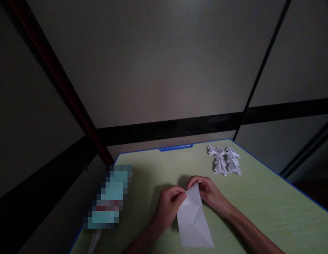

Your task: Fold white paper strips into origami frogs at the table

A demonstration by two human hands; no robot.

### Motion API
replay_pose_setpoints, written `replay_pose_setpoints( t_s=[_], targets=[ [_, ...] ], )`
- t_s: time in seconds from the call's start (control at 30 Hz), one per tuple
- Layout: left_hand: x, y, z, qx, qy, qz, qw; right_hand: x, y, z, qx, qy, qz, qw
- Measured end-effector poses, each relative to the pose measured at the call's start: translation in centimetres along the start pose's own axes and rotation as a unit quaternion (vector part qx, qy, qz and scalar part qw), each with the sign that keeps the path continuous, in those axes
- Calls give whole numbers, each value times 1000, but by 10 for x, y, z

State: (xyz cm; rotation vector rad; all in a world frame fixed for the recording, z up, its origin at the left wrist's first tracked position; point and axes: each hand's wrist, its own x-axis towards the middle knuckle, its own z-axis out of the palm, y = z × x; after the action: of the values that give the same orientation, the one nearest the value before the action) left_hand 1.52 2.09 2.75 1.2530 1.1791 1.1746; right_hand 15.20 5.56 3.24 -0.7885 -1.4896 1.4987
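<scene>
A white sheet of paper, long and creased, hangs between my hands over the table. Its near end spreads flat toward me, while the far end narrows between my fingers. My left hand pinches the far left corner between thumb and fingers. On the other side, my right hand grips the far right corner, its fingers curled behind the paper. Fold lines cross near the middle of the sheet. Several folded white paper figures stand grouped at the back right of the table, beyond my right hand.
The light green table has a blue edge and a blue handle-like piece at the back. A pixelated, screen-like object stands at the left. Panelled doors with a dark band rise behind the table.
</scene>
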Motion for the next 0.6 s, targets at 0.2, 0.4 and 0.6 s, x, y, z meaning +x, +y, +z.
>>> replay_pose_setpoints(
  t_s=[0.2, 0.4, 0.6],
  targets=[
    [0, 1, 0, -20, -19, -3, 1000, -1, -1, 2, -12, -11, -6, 1000],
    [0, -1, 0, -23, -30, -17, 999, -1, 1, 6, 69, 8, 13, 997],
    [1, -5, -1, -29, -44, -49, 997, 0, 0, 9, 131, 27, 23, 991]
  ],
)
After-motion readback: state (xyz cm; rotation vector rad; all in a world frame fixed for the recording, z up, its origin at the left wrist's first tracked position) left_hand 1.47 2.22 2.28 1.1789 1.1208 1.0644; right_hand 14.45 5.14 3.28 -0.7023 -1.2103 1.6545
